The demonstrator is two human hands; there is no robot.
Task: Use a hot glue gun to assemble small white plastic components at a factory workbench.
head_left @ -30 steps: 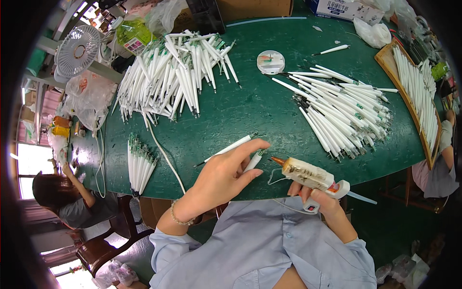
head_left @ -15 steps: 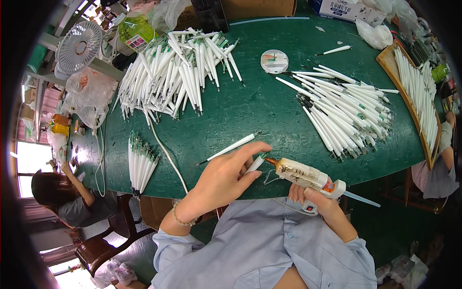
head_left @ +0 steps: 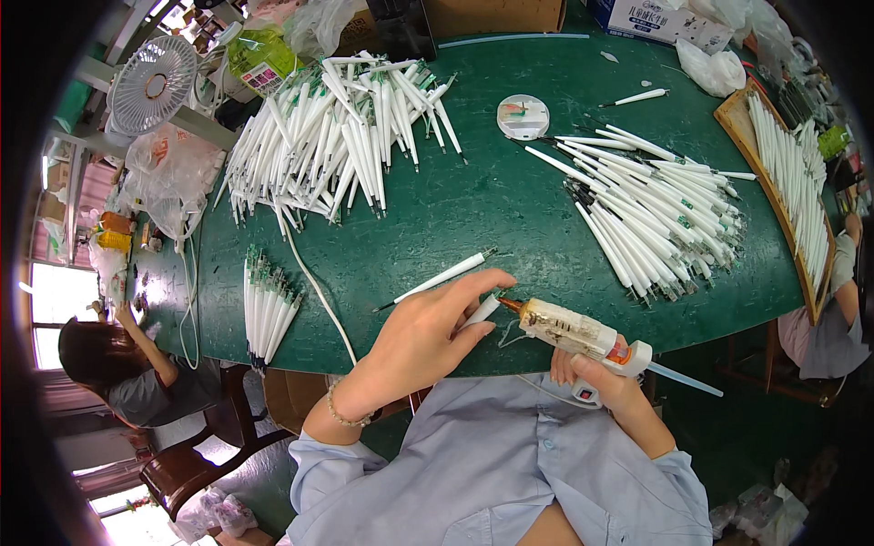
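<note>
My left hand (head_left: 421, 326) pinches a short-looking section of a white pen-shaped tube (head_left: 483, 311) between thumb and fingers. The rest of that tube is hidden by the hand. In my right hand (head_left: 605, 382) is a hot glue gun (head_left: 566, 329), stained on its barrel, with a clear glue stick (head_left: 685, 379) poking out of its back. The gun's brown nozzle (head_left: 512, 305) is at the open end of the tube; whether they touch I cannot tell. Just beyond my left hand a loose white pen-shaped tube (head_left: 443, 276) lies on the table.
Heaps of white tubes lie at the back left (head_left: 314, 136) and right (head_left: 651, 214), with a smaller bundle (head_left: 269, 309) near left. A white cable (head_left: 314, 287) crosses the green table (head_left: 437, 214). A round container (head_left: 523, 117), a wooden tray (head_left: 774, 187) and a fan (head_left: 151, 86) stand around. Another person (head_left: 127, 373) sits at left.
The tube end in my left hand shows less green now, as if turned slightly. The glue gun's nozzle has stayed at the tube's end, and both hands have hardly moved.
</note>
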